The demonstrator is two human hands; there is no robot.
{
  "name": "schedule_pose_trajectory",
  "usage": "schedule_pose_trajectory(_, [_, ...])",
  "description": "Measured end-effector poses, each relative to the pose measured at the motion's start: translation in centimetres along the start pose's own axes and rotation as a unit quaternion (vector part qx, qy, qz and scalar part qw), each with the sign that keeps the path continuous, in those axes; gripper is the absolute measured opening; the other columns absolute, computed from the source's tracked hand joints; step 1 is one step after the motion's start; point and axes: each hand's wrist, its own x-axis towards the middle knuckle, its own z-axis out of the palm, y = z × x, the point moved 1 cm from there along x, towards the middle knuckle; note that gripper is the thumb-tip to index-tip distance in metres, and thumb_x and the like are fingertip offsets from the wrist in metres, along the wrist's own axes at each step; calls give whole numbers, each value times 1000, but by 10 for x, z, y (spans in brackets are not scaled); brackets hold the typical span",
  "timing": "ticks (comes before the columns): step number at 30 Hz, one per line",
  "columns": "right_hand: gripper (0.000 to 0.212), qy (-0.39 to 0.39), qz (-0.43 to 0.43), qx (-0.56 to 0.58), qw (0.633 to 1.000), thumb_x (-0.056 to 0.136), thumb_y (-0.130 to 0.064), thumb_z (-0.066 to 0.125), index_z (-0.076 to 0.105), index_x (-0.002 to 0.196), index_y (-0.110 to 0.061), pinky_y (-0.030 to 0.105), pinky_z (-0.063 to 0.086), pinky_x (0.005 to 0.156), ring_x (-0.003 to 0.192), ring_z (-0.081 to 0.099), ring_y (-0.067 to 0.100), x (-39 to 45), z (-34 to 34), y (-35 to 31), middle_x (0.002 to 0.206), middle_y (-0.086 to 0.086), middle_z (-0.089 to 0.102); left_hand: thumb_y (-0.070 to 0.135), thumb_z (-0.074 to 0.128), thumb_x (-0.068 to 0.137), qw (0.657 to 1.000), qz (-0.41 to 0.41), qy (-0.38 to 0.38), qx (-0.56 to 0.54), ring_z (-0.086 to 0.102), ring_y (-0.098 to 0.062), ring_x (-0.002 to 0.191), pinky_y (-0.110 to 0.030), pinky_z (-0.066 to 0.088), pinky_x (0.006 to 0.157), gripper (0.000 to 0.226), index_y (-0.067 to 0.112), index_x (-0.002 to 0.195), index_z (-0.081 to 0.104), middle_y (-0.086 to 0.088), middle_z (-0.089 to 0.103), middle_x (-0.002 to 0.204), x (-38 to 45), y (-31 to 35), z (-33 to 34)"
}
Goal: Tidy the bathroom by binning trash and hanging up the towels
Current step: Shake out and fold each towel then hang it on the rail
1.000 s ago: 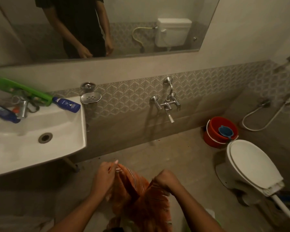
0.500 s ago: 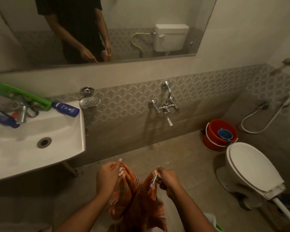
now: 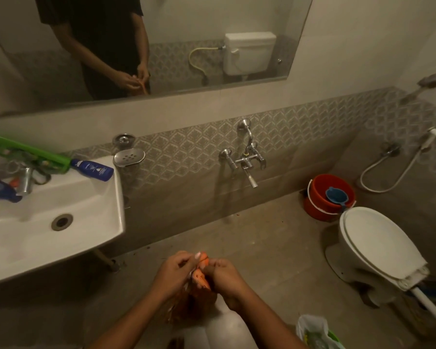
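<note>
An orange striped towel [image 3: 199,297] is held low in the middle of the view, above the floor [image 3: 275,248]. Its top edge is pinched between the curled fingers of the left hand [image 3: 174,270] and those of the right hand [image 3: 223,274], which are brought close together so that the fingertips nearly meet. The rest of the cloth is gathered and hangs bunched beneath the two hands, partly hidden by the wrists.

A white wash basin [image 3: 106,222] is seen to the left, well apart from the towel. On its back ledge a blue bottle [image 3: 92,170] is laid on its side, with a green plastic object [image 3: 25,153] just behind it and a second dark blue bottle [image 3: 1,190] near the left edge beside a metal tap [image 3: 25,183]. A steel soap dish [image 3: 129,157] is fixed to the wall by the basin's corner. Further right a chrome wall tap [image 3: 247,159] is mounted on the patterned tiles. A red bucket [image 3: 322,197] holding a blue mug [image 3: 336,196] is set against the wall, near the white toilet [image 3: 378,245], whose lid is closed. A white plastic bag [image 3: 312,328] with a green rim showing beside it is visible at the bottom right. In the mirror [image 3: 212,21] the hands and the towel are reflected.
</note>
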Motion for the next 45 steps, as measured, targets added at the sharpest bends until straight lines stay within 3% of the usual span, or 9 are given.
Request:
schedule_pose_trajectory(7, [22,-60,-55,144,986,102,-4,47,67,96,2,21,36,48,50,51,12,-7,13,-7,61,7,61,34,87,76,982,62,-165,63,62,-9,118,-22,47,103,47,28,121,72,4,67,123,0,30,-54])
schedule_pose_trajectory(14, [22,-85,-104,95,987,99,-8,56,71,109,4,16,34,40,40,54,7,-6,29,-22,64,6,67,10,84,77,987,81,-137,34,68,-18,101,-27,54,91,29,15,105,80,-2,72,102,2,47,-76])
schedule_pose_trajectory(20, [15,-120,-91,108,983,94,-18,68,74,94,-4,15,38,42,45,59,5,0,15,-37,74,4,74,52,79,73,989,64,-133,8,72,-23,89,-33,57,81,36,21,93,81,-8,75,93,15,84,-82])
schedule_pose_trajectory(23, [33,-13,-178,90,980,80,-42,80,67,70,-13,23,43,48,45,53,10,13,-1,-53,62,4,67,68,75,69,994,76,-82,-16,72,-14,87,-22,56,78,51,24,96,79,-5,76,93,22,98,-81])
schedule_pose_trajectory(25, [31,81,-293,59,951,85,-37,76,59,76,-12,32,47,59,58,55,15,22,-15,-63,65,4,59,69,78,65,994,62,-37,-87,72,-15,85,-22,58,78,57,23,97,78,-6,76,92,26,105,-78])
schedule_pose_trajectory(29, [8,-1,-398,-43,916,98,-17,62,63,106,-14,41,53,85,93,66,19,22,-12,-69,98,0,67,40,73,84,988,43,-8,-149,69,-15,81,-22,57,76,32,13,100,73,-5,75,89,37,124,-64])
schedule_pose_trajectory(36, [13,39,-497,-108,860,91,-25,75,66,98,-20,19,46,67,72,59,1,29,-4,-82,82,-14,65,14,60,93,981,53,77,-170,69,-11,75,-22,56,72,15,8,103,70,-4,75,84,48,156,-61])
schedule_pose_trajectory(38, [13,40,-539,-158,826,93,-24,73,63,95,-17,30,50,68,77,61,9,31,-2,-82,84,-8,63,20,63,87,977,52,97,-185,71,-13,75,-22,58,72,21,7,103,70,-7,76,83,48,162,-62])
schedule_pose_trajectory(45, [44,-142,-401,-414,805,98,-52,55,57,134,-26,39,50,101,123,60,18,62,3,-77,132,-1,64,21,68,84,966,107,109,-207,72,-5,72,-16,58,70,15,12,94,73,2,78,80,38,200,-59])
